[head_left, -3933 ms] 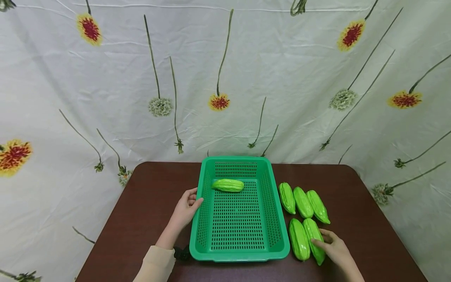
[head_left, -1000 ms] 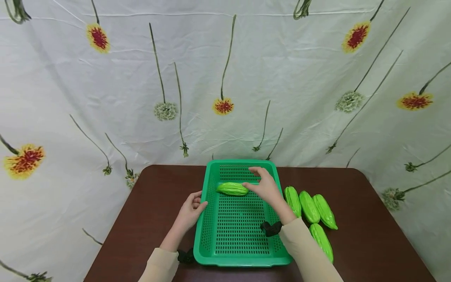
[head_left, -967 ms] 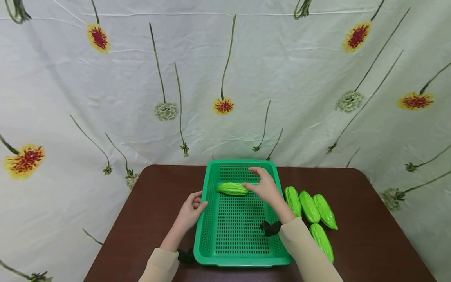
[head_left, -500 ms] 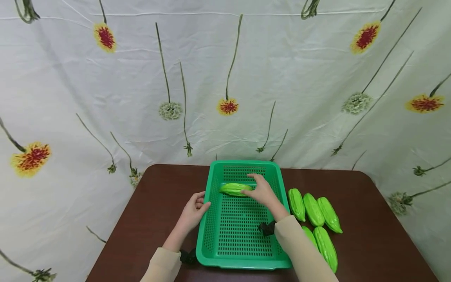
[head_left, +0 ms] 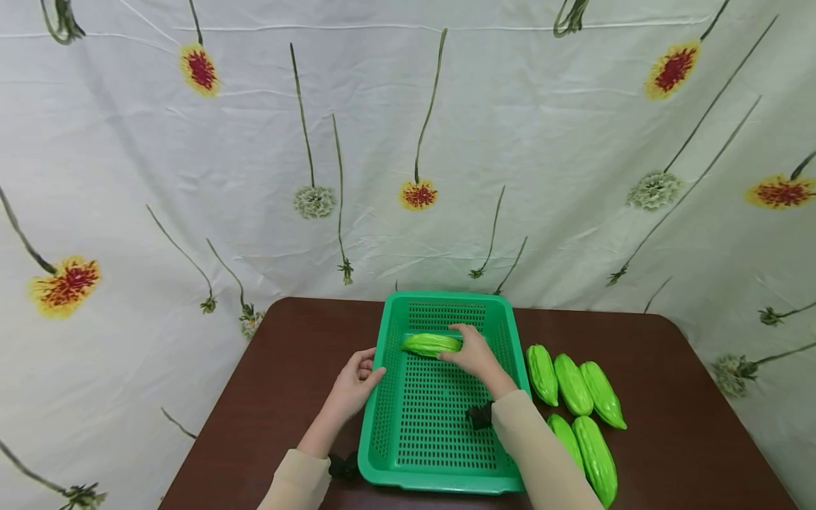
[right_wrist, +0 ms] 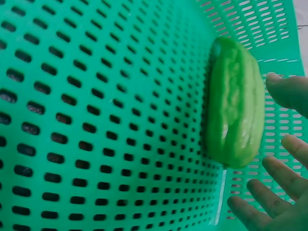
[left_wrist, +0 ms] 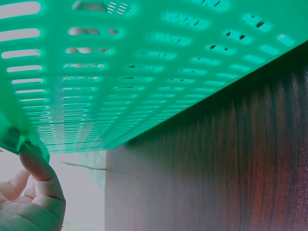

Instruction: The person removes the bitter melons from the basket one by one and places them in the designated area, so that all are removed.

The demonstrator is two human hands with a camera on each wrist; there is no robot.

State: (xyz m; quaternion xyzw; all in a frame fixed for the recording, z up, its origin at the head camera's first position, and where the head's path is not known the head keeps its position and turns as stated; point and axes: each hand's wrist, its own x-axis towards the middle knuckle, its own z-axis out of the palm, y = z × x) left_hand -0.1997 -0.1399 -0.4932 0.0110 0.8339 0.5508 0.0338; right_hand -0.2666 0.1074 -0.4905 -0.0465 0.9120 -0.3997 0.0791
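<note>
A green plastic basket [head_left: 446,482] with slotted walls stands on the brown table. My left hand [head_left: 353,384] holds its left rim; the left wrist view shows a fingertip hooked at the edge of the basket wall [left_wrist: 144,82]. One bright green, ridged bitter melon [head_left: 430,345] lies crosswise in the far part of the basket. My right hand [head_left: 473,354] reaches in at the melon's right end. In the right wrist view its fingers [right_wrist: 284,178] are spread, with thumb and fingertips right beside the bitter melon [right_wrist: 236,103] and not closed round it.
Several more bitter melons [head_left: 572,384] lie in two rows on the brown table [head_left: 669,425], right of the basket. The right sleeve [head_left: 535,446] partly covers the nearer row. A white flowered cloth [head_left: 357,234] hangs behind the table.
My right hand has gone from the melons on the table into the basket, lately sinking lower by the melon there. My left hand stays at the rim. The head view has shifted slightly.
</note>
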